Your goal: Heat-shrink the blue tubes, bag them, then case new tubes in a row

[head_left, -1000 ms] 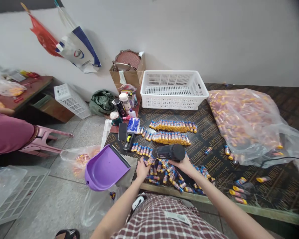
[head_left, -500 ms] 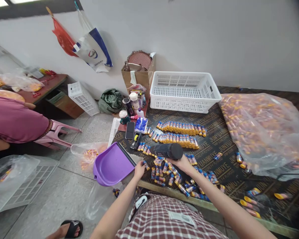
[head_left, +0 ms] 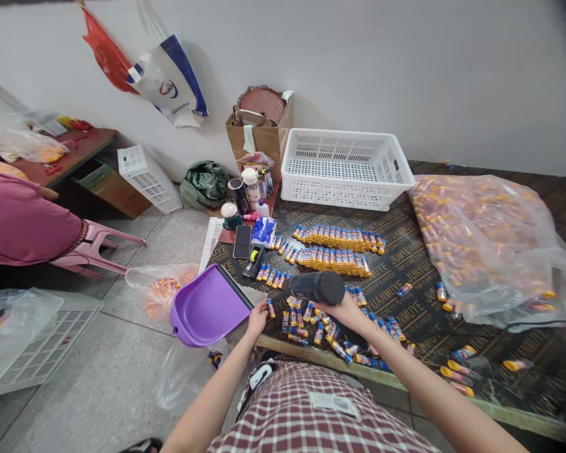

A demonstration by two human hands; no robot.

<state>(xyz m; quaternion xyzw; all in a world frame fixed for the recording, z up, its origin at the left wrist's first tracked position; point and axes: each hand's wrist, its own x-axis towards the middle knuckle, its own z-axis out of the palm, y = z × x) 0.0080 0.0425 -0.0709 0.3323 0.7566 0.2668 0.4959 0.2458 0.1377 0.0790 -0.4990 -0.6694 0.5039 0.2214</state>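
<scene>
My right hand [head_left: 342,313] is closed beneath a black hair dryer [head_left: 314,287], its round end toward me and its barrel pointing left. Its handle is hidden by my hand. Between the fingertips of my left hand [head_left: 257,318] is a small blue-and-yellow labelled tube [head_left: 270,307], held just in front of the barrel. Loose tubes [head_left: 327,330] of the same kind lie scattered along the front of the table [head_left: 396,251]. Behind the dryer, similar tubes stand packed in two blocks, a rear block [head_left: 337,236] and a nearer block [head_left: 334,260].
A purple dustpan [head_left: 212,305] juts past the table's left edge. Beside it lie a phone [head_left: 243,241] and a tape cutter [head_left: 253,261]. A white crate [head_left: 346,170] stands behind; a large plastic bag of tubes [head_left: 490,245] lies right. A person in pink [head_left: 23,220] sits left.
The whole view has shifted slightly left and up. The tube in my left hand is now more upright. My right hand still grips the dryer in about the same place.
</scene>
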